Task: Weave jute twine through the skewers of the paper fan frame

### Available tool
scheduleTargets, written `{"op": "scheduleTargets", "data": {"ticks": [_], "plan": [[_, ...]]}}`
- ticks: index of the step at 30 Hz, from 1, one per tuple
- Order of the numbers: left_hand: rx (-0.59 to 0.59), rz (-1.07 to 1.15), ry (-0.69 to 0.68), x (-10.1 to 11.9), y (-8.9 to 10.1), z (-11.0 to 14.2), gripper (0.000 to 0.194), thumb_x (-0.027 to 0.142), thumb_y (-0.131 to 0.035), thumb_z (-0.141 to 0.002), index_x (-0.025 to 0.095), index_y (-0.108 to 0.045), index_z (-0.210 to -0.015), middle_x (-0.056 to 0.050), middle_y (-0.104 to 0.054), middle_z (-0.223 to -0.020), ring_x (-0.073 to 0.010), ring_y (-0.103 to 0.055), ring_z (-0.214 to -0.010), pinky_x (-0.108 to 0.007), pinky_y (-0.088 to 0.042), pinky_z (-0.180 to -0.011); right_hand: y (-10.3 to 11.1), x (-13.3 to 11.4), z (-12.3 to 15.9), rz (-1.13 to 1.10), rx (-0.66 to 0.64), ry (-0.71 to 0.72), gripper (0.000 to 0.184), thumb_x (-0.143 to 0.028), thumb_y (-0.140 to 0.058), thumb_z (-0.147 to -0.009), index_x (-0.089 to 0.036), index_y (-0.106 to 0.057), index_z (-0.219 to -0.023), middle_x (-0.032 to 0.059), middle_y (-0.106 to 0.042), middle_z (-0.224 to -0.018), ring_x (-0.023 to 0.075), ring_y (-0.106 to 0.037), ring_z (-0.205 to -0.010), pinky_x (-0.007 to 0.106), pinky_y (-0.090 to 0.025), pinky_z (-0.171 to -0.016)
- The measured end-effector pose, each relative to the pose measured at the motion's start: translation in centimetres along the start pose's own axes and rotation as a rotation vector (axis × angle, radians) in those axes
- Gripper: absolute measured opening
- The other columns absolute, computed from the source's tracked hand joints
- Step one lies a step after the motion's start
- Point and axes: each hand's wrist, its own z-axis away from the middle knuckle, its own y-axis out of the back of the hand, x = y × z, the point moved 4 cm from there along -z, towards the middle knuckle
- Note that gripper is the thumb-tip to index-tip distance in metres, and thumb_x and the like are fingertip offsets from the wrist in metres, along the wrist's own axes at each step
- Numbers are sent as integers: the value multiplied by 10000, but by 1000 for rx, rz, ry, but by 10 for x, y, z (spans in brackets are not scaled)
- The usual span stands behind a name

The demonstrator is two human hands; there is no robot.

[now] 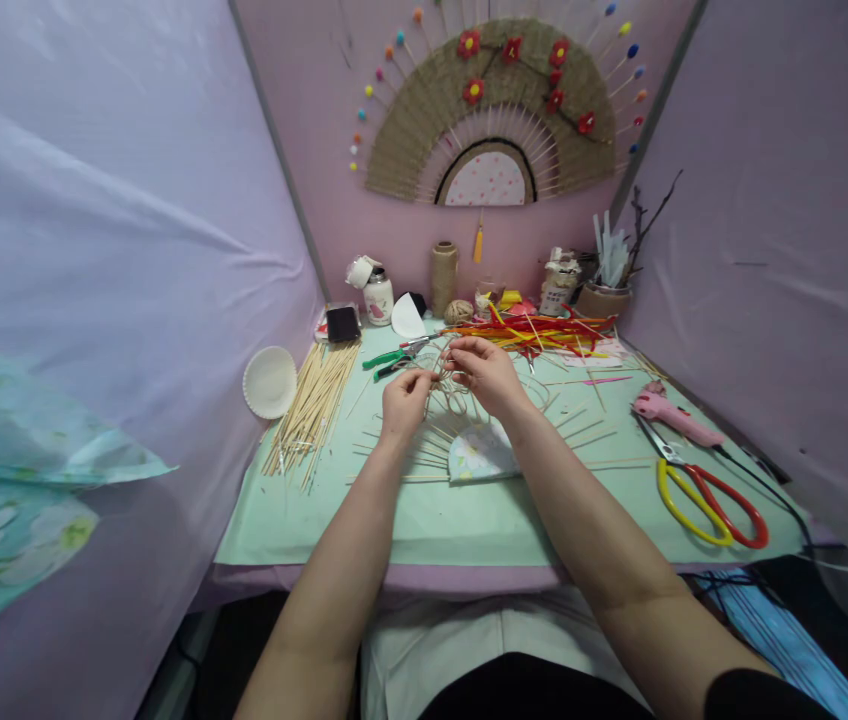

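Note:
Both hands meet over the middle of the table, above a half-round floral piece (pixel 480 455) with thin wooden sticks (pixel 431 450) fanning out from it. Thin tan twine (pixel 455 402) hangs in loops between my fingers and over the sticks. My left hand (pixel 405 402) pinches the twine between thumb and forefinger. Just to its right, my right hand (pixel 490 375) is raised a little higher, its thumb and fingers closed on the twine too. Green-handled pliers (pixel 392 358) lie behind my left hand.
Loose wooden sticks (pixel 311 405) and a white dish (pixel 271 382) are at left. Red-and-yellow scissors (pixel 701 495) and a pink glue gun (pixel 675 415) lie at right. Red and orange strips (pixel 559 332), a twine spool (pixel 444 280) and jars stand behind. A decorated fan (pixel 401 140) hangs above.

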Motion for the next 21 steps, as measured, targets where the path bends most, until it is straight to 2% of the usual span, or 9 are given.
{"op": "scheduleTargets", "data": {"ticks": [3,9,17,21], "plan": [[9,27,21,2,0,1,178,283,-610,-758,161,-708,-673,-33,-677,-704,-155,-595,-709,-263,-437,-709,-3,-1,3,14,-26,-12,252,-283,-740,-630,-193,-600,-819,2,-680,-785,92,-641,-666,178,-494,-546],[-30,-4,62,-1,-3,3,177,286,-759,-629,153,-670,-706,-33,-656,-715,-150,-581,-691,-269,-436,-697,-3,-2,3,28,-7,4,244,-275,-731,-639,-193,-587,-818,4,-673,-767,111,-655,-697,207,-517,-592],[-97,-80,-4,-3,-7,3,134,160,-692,-648,161,-638,-770,-33,-665,-798,-168,-609,-792,-304,-452,-792,1,-11,3,60,-14,69,236,-252,-739,-631,-176,-600,-806,19,-689,-753,112,-653,-663,222,-518,-606],[-142,-36,31,-4,-10,4,168,135,-691,-636,159,-663,-800,-47,-682,-838,-173,-627,-806,-309,-459,-806,8,-16,0,108,1,120,258,-292,-745,-632,-179,-593,-808,24,-688,-767,125,-657,-691,239,-521,-628]]}}
